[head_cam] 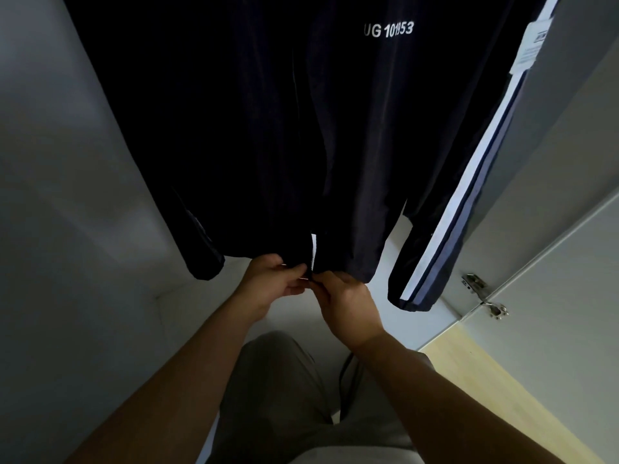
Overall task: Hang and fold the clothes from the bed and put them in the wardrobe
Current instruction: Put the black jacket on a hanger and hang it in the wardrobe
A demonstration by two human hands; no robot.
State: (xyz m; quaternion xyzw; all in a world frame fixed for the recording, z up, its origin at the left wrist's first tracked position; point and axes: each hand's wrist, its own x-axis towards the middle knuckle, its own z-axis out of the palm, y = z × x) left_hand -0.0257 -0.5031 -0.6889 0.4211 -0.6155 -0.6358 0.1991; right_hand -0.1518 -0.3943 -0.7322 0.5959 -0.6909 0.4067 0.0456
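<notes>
A dark navy zip jacket (268,128) with white chest lettering hangs inside the wardrobe, filling the upper half of the view. Its right sleeve (445,229) carries white and grey stripes and a paper tag near the top. At the bottom hem, my left hand (271,283) pinches the left side of the zip. My right hand (345,303) pinches the right side beside it. The zip's white tape (314,249) shows just above my fingers. The hanger and rail are out of view.
The wardrobe's grey side wall (67,195) stands to the left and its pale floor panel (187,303) lies below the jacket. An open door with two metal hinges (482,293) is on the right. Light wooden flooring (502,396) shows at lower right.
</notes>
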